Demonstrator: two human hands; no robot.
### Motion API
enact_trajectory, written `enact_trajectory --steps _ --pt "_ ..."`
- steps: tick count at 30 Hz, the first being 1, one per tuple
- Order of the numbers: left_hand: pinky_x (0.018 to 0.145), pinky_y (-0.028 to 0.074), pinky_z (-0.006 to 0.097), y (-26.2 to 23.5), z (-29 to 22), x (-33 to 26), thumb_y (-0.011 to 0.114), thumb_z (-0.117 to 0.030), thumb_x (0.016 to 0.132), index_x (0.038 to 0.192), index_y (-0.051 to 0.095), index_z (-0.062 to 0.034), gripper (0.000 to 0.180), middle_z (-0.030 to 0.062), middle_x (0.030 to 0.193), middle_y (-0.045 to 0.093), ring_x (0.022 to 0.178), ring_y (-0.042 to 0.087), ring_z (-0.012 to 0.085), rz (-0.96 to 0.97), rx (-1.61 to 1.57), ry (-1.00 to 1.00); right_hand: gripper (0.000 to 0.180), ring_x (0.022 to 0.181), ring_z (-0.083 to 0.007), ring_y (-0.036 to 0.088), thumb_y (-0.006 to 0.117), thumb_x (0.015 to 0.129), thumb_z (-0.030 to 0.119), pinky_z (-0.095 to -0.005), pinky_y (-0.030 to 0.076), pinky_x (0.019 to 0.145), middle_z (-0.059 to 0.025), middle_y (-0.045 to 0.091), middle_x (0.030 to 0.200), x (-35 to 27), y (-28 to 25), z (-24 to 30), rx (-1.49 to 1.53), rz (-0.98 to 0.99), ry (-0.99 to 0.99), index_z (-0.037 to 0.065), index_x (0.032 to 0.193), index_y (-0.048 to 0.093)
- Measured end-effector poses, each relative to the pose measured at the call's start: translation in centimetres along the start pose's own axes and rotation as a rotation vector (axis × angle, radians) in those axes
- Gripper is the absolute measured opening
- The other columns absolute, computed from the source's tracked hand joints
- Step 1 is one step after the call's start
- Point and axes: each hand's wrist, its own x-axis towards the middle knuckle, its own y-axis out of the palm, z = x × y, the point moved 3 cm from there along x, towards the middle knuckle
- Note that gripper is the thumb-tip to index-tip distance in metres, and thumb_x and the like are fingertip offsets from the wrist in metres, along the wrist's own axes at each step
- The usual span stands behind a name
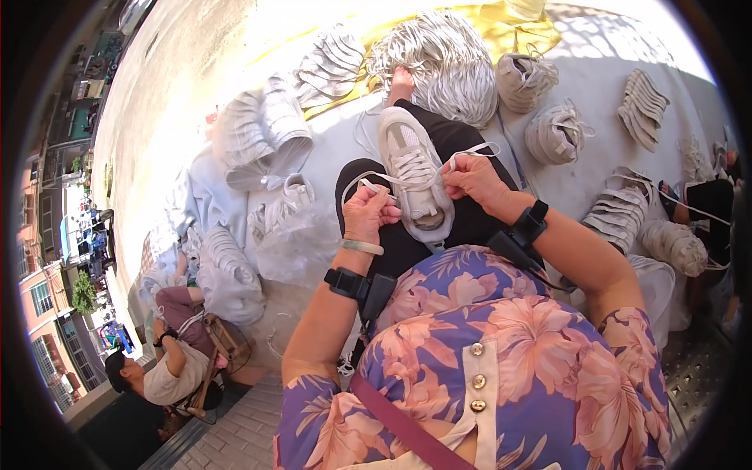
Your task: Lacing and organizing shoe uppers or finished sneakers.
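The white sneaker (pixel 413 174) is lying on the person's black-trousered lap (pixel 462 157), toe pointing toward 12 o'clock; the left hand (pixel 368 213) is clenching one white lace end (pixel 356 182) at 9 o'clock of the shoe; the right hand (pixel 472 177) is pinching the other lace end (pixel 479 150) at 3 o'clock. Lacing well seems to call for keeping both ends equally taut and the lace flat, pulling outward evenly; a heap of loose laces (pixel 442 59) is lying at 12 o'clock, and finished shoes (pixel 558 133) are resting at 2 o'clock on the pale cloth (pixel 595 70).
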Motion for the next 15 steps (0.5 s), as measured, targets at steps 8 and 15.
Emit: enact_trajectory --steps 8,15 --pt "0.049 0.052 0.023 0.3 0.2 0.0 0.06 -0.012 0.082 0.086 0.057 -0.0035 0.01 0.0084 0.073 0.062 0.058 0.062 0.0145 0.041 -0.025 -0.038 0.004 0.053 -0.006 0.052 0.057 0.076 0.002 -0.0216 0.043 0.048 0.0005 0.053 0.062 0.9 0.1 -1.1 -0.114 -0.016 -0.04 0.005 0.074 0.054" --pt "0.044 0.049 0.022 0.2 0.4 0.0 0.06 -0.015 0.082 0.084 0.056 -0.0016 0.014 0.008 0.07 0.06 0.054 0.06 0.014 0.035 0.213 -0.033 0.004 0.061 -0.027 0.057 0.055 0.071 0.009 -0.0341 0.045 0.057 -0.0101 0.057 0.066 -0.4 1.4 1.4 -0.973 -0.057 -0.524 0.005 0.072 0.055"
